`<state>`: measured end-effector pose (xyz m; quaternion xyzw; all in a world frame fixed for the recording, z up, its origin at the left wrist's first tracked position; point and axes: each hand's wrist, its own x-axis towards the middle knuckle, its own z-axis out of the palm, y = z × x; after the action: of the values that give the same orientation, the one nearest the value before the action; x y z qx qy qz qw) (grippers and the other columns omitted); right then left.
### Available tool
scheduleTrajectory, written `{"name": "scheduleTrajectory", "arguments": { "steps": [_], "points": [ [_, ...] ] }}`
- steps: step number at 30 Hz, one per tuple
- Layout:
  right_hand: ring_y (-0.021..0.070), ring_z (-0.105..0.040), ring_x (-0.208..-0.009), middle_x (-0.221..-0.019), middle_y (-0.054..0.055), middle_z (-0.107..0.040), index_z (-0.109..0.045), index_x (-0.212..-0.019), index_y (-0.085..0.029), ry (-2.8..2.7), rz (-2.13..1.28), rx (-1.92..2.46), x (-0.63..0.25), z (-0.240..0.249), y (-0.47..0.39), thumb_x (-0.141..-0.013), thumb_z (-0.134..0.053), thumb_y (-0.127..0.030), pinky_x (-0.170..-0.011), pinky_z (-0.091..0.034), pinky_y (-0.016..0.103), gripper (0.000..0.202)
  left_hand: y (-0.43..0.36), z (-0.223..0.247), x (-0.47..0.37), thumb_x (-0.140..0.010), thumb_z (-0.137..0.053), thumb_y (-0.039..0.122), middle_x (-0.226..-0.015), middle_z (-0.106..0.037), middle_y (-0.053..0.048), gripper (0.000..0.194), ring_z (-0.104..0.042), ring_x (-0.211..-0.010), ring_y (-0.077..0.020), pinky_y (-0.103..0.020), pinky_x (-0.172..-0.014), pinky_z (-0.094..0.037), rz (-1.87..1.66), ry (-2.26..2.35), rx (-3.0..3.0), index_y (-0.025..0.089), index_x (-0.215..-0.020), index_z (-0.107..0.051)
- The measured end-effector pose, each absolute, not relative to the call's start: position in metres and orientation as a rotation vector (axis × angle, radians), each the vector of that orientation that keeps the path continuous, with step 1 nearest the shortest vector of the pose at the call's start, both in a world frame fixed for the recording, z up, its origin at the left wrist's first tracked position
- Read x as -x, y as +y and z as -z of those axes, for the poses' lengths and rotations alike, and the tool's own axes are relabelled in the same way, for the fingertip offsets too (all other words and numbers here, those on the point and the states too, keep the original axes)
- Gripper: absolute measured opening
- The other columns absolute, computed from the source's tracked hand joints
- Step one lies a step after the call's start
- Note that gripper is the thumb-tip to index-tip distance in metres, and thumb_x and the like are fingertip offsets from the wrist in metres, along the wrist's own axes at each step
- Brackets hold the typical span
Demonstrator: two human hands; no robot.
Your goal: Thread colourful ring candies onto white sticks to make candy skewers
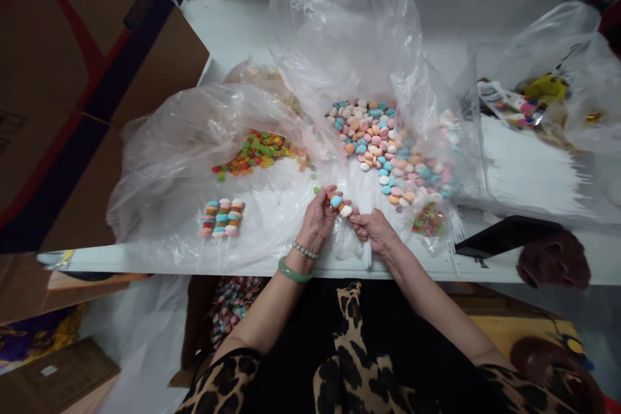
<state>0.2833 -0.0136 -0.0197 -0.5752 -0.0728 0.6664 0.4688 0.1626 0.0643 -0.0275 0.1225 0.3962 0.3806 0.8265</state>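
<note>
My left hand (317,215), with a bead bracelet and a green bangle on its wrist, is closed around a candy skewer (336,201) of blue, white and orange pieces. At its white end, the fingers of my right hand (372,228) are pinched together; the stick there is mostly hidden. A bundle of thin white sticks (367,252) lies under my right hand. Several finished candy skewers (222,218) rest side by side at the left. Beyond my hands lie ring-shaped gummies (259,152) and a pile of pastel marshmallow-like candies (371,132).
Clear plastic bags (347,26) spread over the white table (233,26). A cardboard box (160,65) stands at the left. On the right are a clear bin (528,162) with white sticks and wrappers, a small bag of gummies (429,220) and a dark phone-like slab (507,234).
</note>
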Motion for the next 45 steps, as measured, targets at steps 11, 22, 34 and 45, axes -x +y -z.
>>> {"name": "scheduleTrajectory", "arguments": {
  "steps": [11,22,34,45],
  "points": [
    [0.0027,-0.029,-0.03,-0.041,-0.008,-0.045,-0.055,-0.065,-0.015,-0.212,-1.557,1.444,-0.274,0.022,-0.007,-0.052,-0.066,-0.023,-0.032,-0.015,0.018,0.019,0.063,0.03,-0.167,-0.075,-0.071,0.023,-0.078,-0.065,0.0,0.013,-0.068,-0.072,-0.0155,-0.031,-0.075,-0.053,-0.81,0.834,-0.234,0.015,-0.077,-0.061],
    [0.0023,-0.027,-0.034,-0.042,-0.008,-0.041,-0.053,-0.06,-0.016,-0.271,-1.444,1.427,-0.261,0.014,0.001,-0.053,-0.061,-0.023,-0.035,-0.012,0.019,0.013,0.058,0.029,-0.173,-0.078,-0.066,0.028,-0.073,-0.066,-0.003,0.016,-0.064,-0.068,-0.0122,-0.023,-0.068,-0.05,-0.789,0.911,-0.385,0.012,-0.074,-0.066],
    [0.0035,-0.032,-0.035,-0.045,-0.008,-0.046,-0.053,-0.072,-0.018,0.089,-1.09,1.368,-0.317,0.024,-0.031,-0.051,-0.067,-0.022,-0.034,-0.02,0.018,0.026,0.108,0.003,-0.252,-0.07,-0.066,0.001,-0.094,-0.069,-0.007,0.024,-0.056,-0.109,-0.0253,-0.034,-0.101,-0.038,-0.809,0.939,-1.354,0.022,-0.08,-0.071],
    [0.0027,-0.032,-0.034,-0.046,-0.007,-0.047,-0.055,-0.068,-0.017,0.057,-1.156,1.245,-0.324,0.027,-0.038,-0.055,-0.067,-0.02,-0.033,-0.019,0.018,0.017,0.093,0.035,-0.184,-0.077,-0.066,0.021,-0.104,-0.059,-0.007,0.024,-0.056,-0.081,-0.0138,-0.03,-0.074,-0.048,-0.345,0.722,-1.955,0.019,-0.1,-0.07]
  ]
}}
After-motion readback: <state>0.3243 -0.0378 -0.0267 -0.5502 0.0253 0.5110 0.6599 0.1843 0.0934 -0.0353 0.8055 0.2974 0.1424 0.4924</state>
